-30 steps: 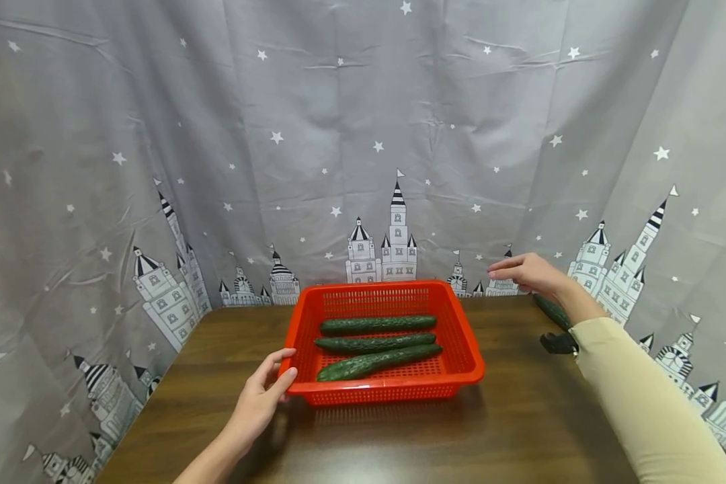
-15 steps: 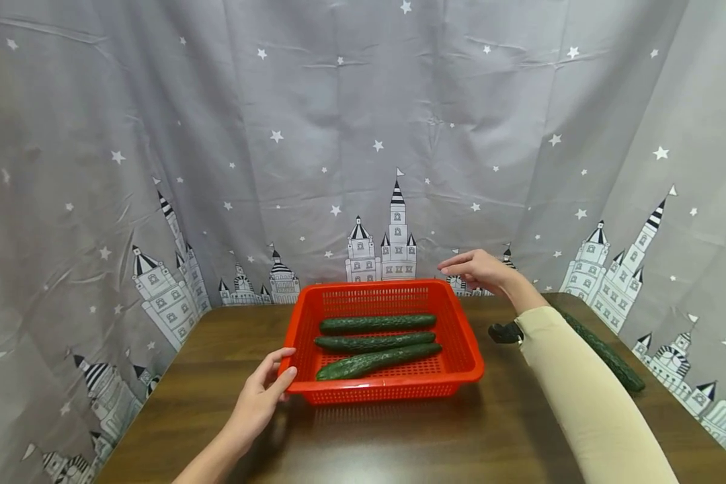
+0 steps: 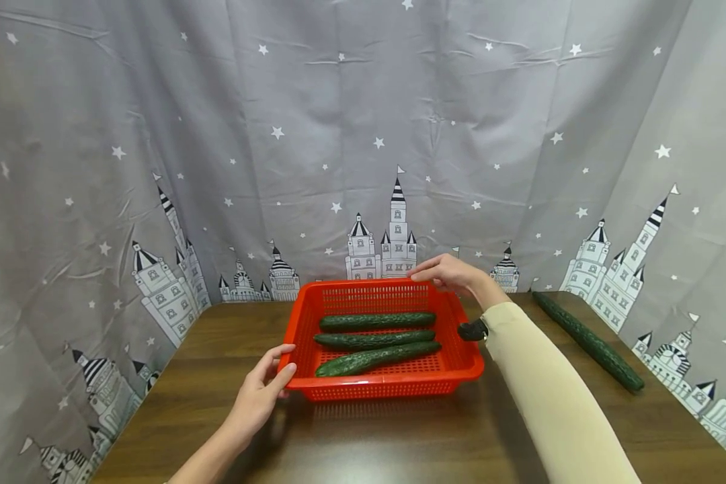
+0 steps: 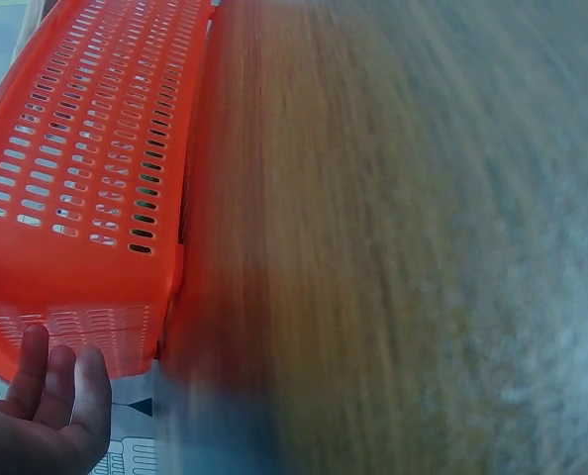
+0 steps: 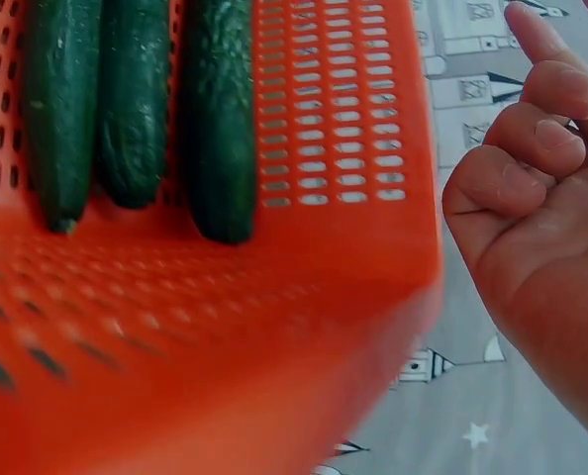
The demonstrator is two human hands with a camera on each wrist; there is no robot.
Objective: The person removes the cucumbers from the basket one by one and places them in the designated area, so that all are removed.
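Note:
A red plastic basket (image 3: 387, 390) with slotted walls stands on the table, three long green cucumbers (image 3: 378, 321) lying side by side in it. My left hand (image 3: 260, 386) holds the basket's left rim near the front corner, thumb on top. In the left wrist view its fingers (image 4: 91, 386) lie against the slotted end wall. My right hand (image 3: 454, 274) is over the far right corner of the basket and holds nothing. The right wrist view shows that hand (image 5: 541, 213) beside the basket wall, index finger extended and the others curled loosely.
Another cucumber (image 3: 589, 341) lies slantwise along the right side of the wooden table (image 3: 387, 444). Behind the table hangs a grey curtain (image 3: 302, 134) printed with stars and castles. A black device (image 3: 473, 329) sits at the right wrist.
My right hand has moved left, from near the cucumber on the right to the basket's far right corner. That cucumber has come into full view. My left hand has stayed on the rim.

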